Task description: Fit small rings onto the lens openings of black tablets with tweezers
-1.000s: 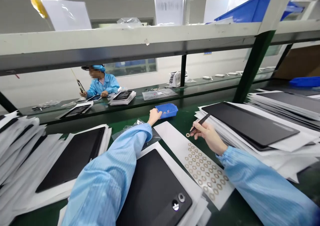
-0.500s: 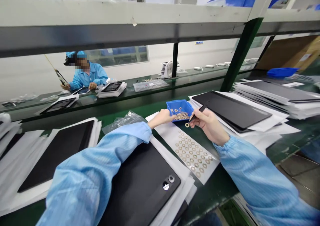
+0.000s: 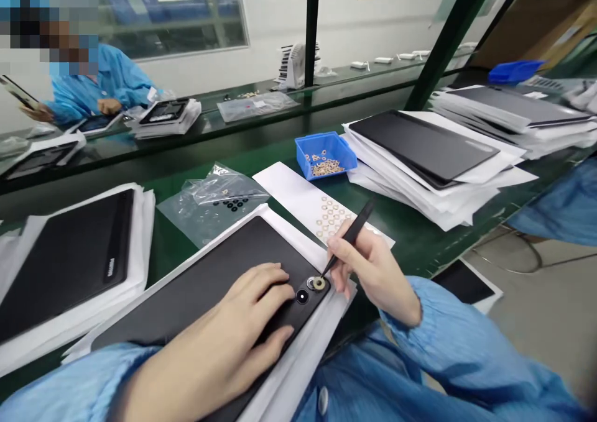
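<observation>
Black tweezers (image 3: 357,229) are pinched in my right hand (image 3: 368,263), pointing down at the corner of a black tablet back cover (image 3: 224,273). At their tips a small tan ring (image 3: 319,283) sits over one of the two round camera openings. The other round camera part (image 3: 302,296) shows dark with a bright centre. My left hand (image 3: 242,322) lies on the cover with its fingers stretched out, close to the camera corner. Beneath the cover is a stack of white sheets (image 3: 298,347). Behind my right hand, a white sheet (image 3: 284,189) carries rows of similar rings (image 3: 331,211).
A blue bin (image 3: 326,155) of loose rings stands behind the sheet. Clear plastic bags (image 3: 214,198) lie left of it, with small black rings. Stacks of covers and paper stand left (image 3: 69,266) and right (image 3: 424,142). A co-worker (image 3: 93,86) sits across the bench.
My right hand has brought the tweezers and ring from beside the blue bin to the cover's camera corner. My left hand has left the bin and now rests on the cover. The view has tilted down.
</observation>
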Action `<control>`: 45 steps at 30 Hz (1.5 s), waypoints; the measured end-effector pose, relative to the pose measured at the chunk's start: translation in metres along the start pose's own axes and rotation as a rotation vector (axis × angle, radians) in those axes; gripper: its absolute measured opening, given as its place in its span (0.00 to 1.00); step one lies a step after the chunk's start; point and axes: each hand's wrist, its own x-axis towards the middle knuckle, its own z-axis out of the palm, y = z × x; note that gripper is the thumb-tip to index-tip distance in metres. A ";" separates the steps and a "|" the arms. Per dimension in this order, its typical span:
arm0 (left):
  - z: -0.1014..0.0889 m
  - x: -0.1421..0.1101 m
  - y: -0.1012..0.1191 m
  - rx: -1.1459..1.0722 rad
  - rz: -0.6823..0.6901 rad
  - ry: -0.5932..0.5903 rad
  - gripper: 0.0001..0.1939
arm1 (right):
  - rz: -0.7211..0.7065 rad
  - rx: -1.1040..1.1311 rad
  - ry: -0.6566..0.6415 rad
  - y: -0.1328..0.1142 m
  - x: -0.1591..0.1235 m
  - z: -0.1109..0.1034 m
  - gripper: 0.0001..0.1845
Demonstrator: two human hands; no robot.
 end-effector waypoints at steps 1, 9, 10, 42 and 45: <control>0.004 0.000 0.001 0.034 0.038 -0.006 0.13 | 0.007 -0.002 0.012 0.003 -0.002 0.002 0.21; 0.021 0.010 0.002 0.211 0.160 0.057 0.17 | -0.025 0.022 0.137 0.023 -0.009 0.003 0.17; 0.022 0.010 0.002 0.228 0.167 0.057 0.17 | -0.030 0.025 0.147 0.024 -0.010 0.002 0.17; 0.037 0.006 -0.002 0.273 0.137 0.286 0.18 | -0.106 -0.029 0.176 0.021 -0.014 0.009 0.16; 0.031 0.007 -0.002 0.301 0.163 0.190 0.17 | -0.160 -0.111 0.171 0.021 -0.015 0.008 0.15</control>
